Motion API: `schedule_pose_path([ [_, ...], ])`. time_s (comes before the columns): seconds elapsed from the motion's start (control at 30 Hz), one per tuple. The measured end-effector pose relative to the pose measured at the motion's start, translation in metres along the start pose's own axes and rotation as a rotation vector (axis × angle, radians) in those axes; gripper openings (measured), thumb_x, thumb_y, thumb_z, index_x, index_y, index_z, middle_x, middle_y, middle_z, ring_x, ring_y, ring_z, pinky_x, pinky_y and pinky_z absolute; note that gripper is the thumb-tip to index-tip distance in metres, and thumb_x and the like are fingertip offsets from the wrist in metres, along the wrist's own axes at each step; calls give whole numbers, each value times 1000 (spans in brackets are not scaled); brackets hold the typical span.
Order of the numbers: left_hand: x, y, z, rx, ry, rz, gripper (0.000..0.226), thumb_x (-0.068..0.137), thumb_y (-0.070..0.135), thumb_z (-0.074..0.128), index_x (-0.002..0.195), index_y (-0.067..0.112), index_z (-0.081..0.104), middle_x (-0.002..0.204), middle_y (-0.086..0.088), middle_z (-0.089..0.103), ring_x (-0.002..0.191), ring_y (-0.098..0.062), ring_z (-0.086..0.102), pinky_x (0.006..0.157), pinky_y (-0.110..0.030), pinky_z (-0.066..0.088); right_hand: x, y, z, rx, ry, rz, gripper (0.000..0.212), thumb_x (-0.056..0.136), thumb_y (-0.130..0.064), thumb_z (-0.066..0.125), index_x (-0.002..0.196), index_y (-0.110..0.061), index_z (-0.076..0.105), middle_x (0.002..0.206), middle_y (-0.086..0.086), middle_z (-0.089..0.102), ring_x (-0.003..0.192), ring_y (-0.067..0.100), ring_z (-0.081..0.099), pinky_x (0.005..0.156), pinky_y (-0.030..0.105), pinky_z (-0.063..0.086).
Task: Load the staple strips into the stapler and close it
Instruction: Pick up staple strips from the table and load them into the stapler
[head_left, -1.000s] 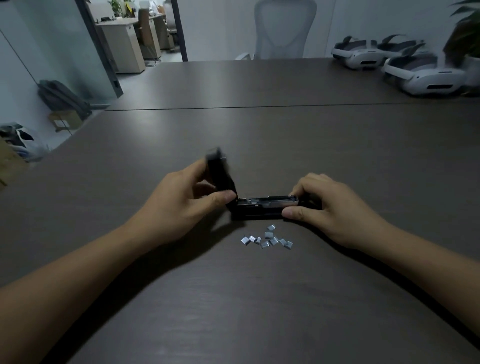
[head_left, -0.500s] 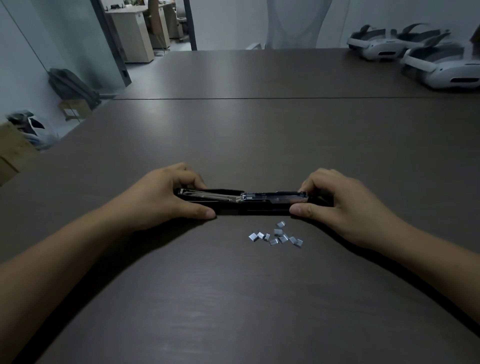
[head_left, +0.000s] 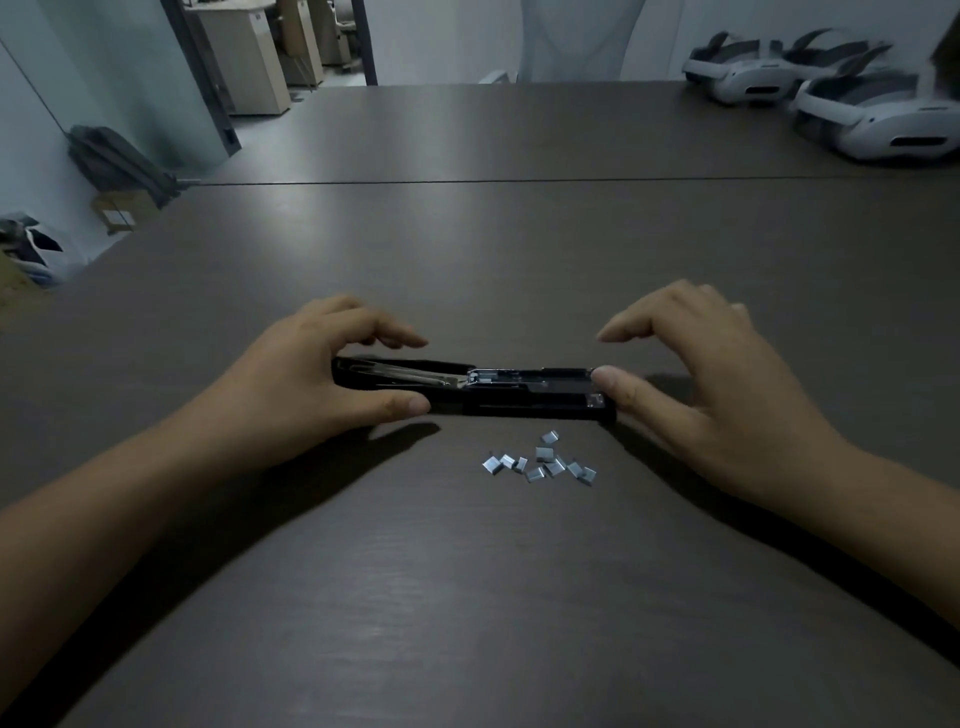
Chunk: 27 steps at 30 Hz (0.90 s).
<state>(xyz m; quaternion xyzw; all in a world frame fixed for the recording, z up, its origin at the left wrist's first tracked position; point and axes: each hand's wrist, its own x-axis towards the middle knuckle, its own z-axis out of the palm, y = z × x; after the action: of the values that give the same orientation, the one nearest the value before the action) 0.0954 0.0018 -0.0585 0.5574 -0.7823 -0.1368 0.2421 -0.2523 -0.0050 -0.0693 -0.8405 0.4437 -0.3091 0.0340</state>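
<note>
stapler lying where?
– opened flat on the table, between the hands; staple strips just nearer.
fingers?
– left hand loose, thumb at its near edge; right hand spread, thumb touching its end.

From my seat, the stapler lies opened flat on the table, running left to right across the middle. My left hand sits over its left end, my right hand at its right end, thumb touching. The staple strips lie scattered just in front of the stapler's right half. Two headsets rest at the far right corner, and a backpack is on the floor beyond the left edge.
</note>
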Motion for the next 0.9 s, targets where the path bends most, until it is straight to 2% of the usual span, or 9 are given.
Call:
schedule_pose_path([
  [0.07,-3,6,0,33,57,46,51,76,70,72,123,49,68,120,21,59,118,1,51,93,-11,38,-1,-8,-5,-49,25,-98,14,100,-36,70,107,-23,71,107,-4,59,103,19,54,92,37,34],
  [0.13,-7,15,3,43,112,87,45,83,67,73,122,47,69,119,19,58,119,1,49,95,-8,36,-1,-15,-6,-71,-33,-196,10,96,-32,72,102,-24,74,104,-4,59,98,22,55,88,41,38],
  [0.2,-11,25,7,49,145,129,39,83,60,73,118,43,72,115,15,60,116,-8,53,95,-15,40,-2,-19,-2,-85,-115,-268,7,96,-26,74,101,-22,76,103,-2,60,96,25,55,84,45,41],
  [0.37,-18,40,14,49,105,209,30,85,52,73,112,37,77,109,15,63,110,-17,56,93,-29,47,-3,-18,6,-116,-183,-306,8,99,-25,71,102,-25,78,105,0,61,97,25,54,82,38,37],
  [0.5,-21,40,17,81,70,232,27,87,48,75,112,37,77,109,17,61,109,-17,54,92,-36,50,-1,-18,10,-175,-175,-352,10,98,-28,71,102,-25,79,117,4,64,109,31,56,87,43,39],
  [0.63,-21,39,18,82,48,252,25,88,45,76,112,38,76,109,17,60,108,-15,55,93,-32,49,1,-17,11,-216,-175,-377,18,99,-31,63,100,-24,79,125,8,66,116,34,57,89,42,37],
  [0.8,-23,42,20,89,33,285,25,89,46,76,112,38,75,109,18,60,108,-15,55,92,-31,49,3,-13,18,-281,-155,-390,7,99,-24,66,99,-20,71,130,6,63,123,30,51,95,36,29],
  [0.9,-23,43,20,82,43,289,25,89,45,75,113,37,76,109,16,60,107,-16,55,92,-29,48,2,-14,24,-309,-159,-378,3,99,-18,69,99,-17,67,131,5,62,126,30,53,100,38,34],
])
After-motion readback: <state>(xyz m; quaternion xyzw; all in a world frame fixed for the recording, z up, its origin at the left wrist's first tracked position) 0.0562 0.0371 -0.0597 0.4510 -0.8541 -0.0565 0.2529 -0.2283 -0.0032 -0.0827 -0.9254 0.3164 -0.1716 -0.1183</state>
